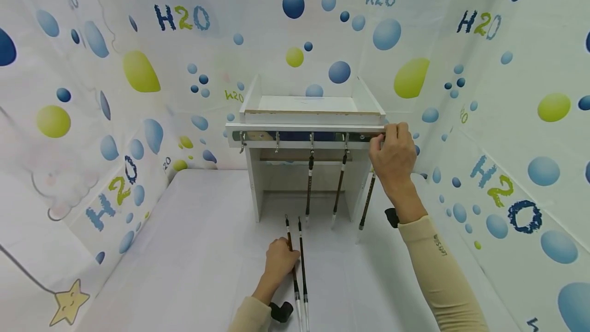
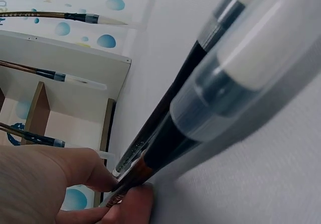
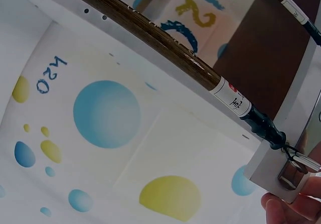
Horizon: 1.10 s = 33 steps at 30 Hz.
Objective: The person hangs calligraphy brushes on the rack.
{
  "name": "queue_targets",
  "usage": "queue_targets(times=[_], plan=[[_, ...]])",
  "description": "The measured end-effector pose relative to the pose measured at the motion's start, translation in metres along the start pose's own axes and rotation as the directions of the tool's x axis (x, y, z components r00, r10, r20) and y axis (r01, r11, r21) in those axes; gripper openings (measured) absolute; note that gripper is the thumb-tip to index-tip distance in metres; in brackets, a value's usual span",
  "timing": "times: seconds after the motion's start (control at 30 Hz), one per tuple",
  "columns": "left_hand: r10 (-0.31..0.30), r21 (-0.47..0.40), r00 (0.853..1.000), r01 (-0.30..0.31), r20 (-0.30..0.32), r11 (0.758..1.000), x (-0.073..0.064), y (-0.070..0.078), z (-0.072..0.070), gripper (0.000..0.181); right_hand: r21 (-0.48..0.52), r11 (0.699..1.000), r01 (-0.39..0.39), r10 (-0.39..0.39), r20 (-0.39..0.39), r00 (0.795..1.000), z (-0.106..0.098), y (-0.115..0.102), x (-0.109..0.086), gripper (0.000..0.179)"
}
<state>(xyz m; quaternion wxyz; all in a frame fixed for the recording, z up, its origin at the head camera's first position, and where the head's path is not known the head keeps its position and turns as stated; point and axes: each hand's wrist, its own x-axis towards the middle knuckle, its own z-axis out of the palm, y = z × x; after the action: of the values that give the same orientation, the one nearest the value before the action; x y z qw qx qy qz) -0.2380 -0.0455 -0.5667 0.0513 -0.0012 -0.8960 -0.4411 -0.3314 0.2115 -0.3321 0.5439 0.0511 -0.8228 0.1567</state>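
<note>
On the white tabletop, my left hand [image 1: 281,257] pinches a capped calligraphy brush [image 1: 296,283] by its brown handle. A second capped brush [image 1: 302,265] lies alongside it. My right hand [image 1: 395,152] holds the right end of a hook rail [image 1: 295,136] on a white wooden shelf unit [image 1: 255,183]. Close to those fingers, a brush [image 3: 150,38] hangs by its loop from the end hook. Farther left hang another brush [image 1: 341,178] and one more [image 1: 309,188]. The two leftmost hooks, including the end hook [image 1: 242,141], carry nothing.
An open white tray [image 1: 313,117] forms the unit's top. Below it the unit has an open front with crosspieces. A curtain [image 1: 262,9] printed with bubbles and lettering encloses the back and both sides of the table.
</note>
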Motion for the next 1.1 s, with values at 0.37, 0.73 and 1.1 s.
queue_targets(times=[0.37, 0.73, 1.1], plan=[[-0.062, -0.024, 0.998, 0.061, -0.021, 0.998, 0.001, 0.003, -0.007, 0.037, 0.017, 1.0, -0.008, 0.008, -0.012, 1.0, 0.001, 0.0, -0.001, 0.017], [-0.012, -0.038, 0.995, 0.008, -0.1, 0.999, 0.006, 0.011, -0.02, 0.04, 0.021, 1.0, -0.018, 0.018, -0.011, 1.0, 0.002, 0.0, -0.002, 0.017], [0.054, -0.002, 0.982, -0.056, -0.179, 0.998, 0.004, 0.029, -0.035, 0.038, 0.0, 1.0, -0.001, 0.001, -0.002, 1.0, -0.001, -0.001, -0.002, 0.018]])
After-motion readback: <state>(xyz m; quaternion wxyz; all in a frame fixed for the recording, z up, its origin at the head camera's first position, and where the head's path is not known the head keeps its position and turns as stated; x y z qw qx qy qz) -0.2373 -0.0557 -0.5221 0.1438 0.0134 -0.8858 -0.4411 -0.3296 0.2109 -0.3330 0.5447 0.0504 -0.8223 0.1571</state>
